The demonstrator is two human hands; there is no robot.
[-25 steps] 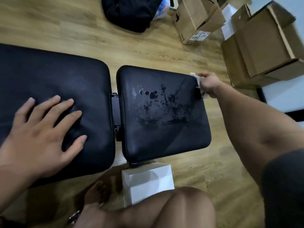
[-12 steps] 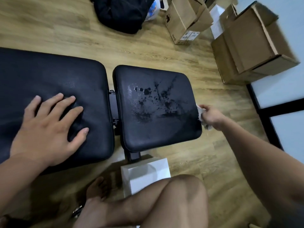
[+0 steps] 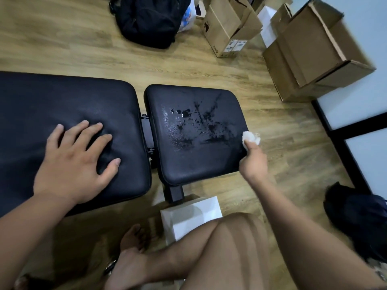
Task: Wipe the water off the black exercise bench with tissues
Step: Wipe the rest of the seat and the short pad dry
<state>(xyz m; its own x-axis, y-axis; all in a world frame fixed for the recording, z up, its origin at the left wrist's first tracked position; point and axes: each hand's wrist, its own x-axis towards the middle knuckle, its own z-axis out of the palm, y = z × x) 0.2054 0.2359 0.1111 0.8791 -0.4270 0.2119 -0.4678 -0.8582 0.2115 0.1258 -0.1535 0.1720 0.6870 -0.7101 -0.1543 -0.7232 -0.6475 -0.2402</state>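
Head view: your right hand (image 3: 252,162) pinches a wadded tissue (image 3: 251,138) between the thumb and curled fingers. It sits right at the edge of the seat pad (image 3: 194,164) of the black exercise bench (image 3: 188,95). The water (image 3: 196,126) lies just left of that hand and a little beyond it, as beads and dark smears across the middle of the pad. By my reading, the wiping has barely touched the spill. The strip of pad nearest your right hand looks dull and dry, though I can't tell whether it was ever wet. Your left hand (image 3: 77,162) is spread flat with straight fingers, pressing on the back pad (image 3: 62,101), and no droplets show around it. I judge that nearly the whole wet patch is left. The tissue is small, so you may need a fresh one.
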